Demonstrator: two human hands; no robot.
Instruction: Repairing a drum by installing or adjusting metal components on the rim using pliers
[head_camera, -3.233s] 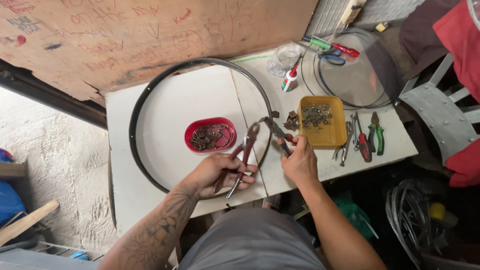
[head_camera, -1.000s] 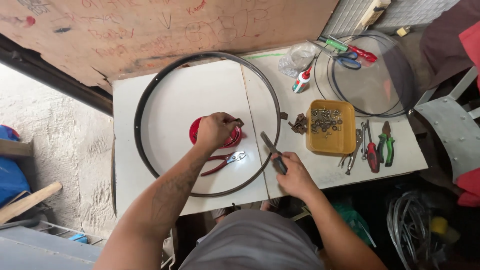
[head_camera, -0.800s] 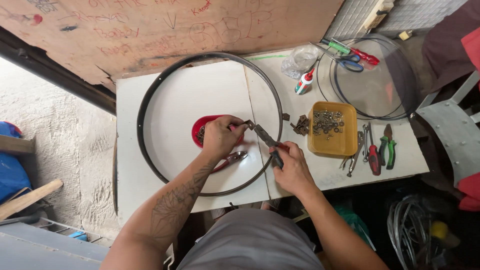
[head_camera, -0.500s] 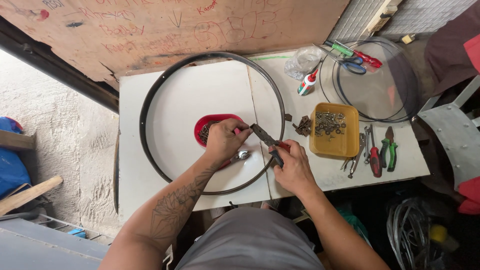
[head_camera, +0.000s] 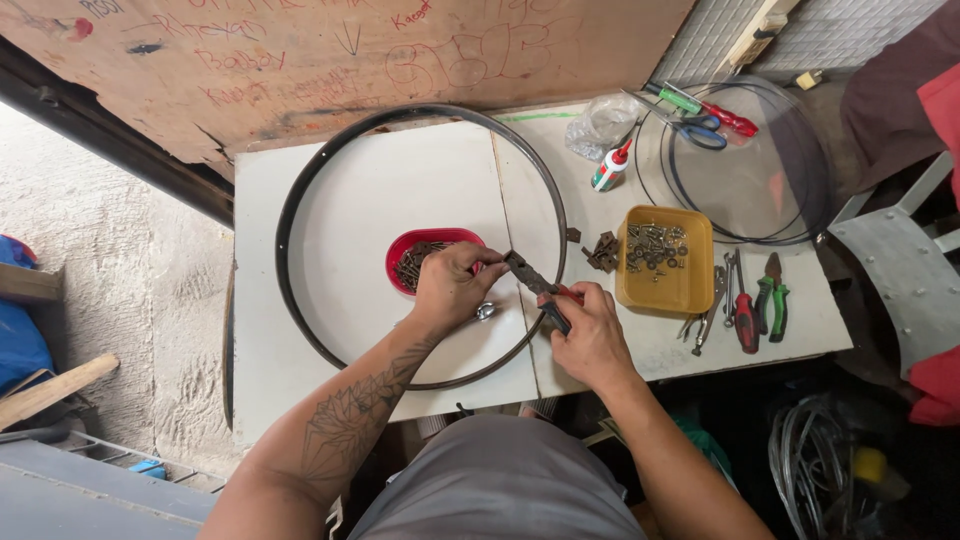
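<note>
Dark pliers (head_camera: 530, 277) with red-black handles lie tilted above the white table, beside a red dish (head_camera: 425, 257) of dark screws.

White-topped desk (head_camera: 300, 200) bearing a yellow square plastic tray (head_camera: 667, 291) of small metal fasteners; just right of it, red- and green-handled hand tools (head_camera: 757, 305). Further back: a small white glue bottle (head_camera: 609, 169), blue-handled scissors (head_camera: 700, 130), thin wire ring (head_camera: 740, 160). Behind, a scribbled brown board (head_camera: 350, 50).

**Both hands meet at mid-frame**

The left hand (head_camera: 452, 287) reaches up from the lower left on a tattooed forearm, fingers curled in a pinch. The right hand (head_camera: 590, 335), just right of centre, is closed in a fist, knuckles up.
</note>
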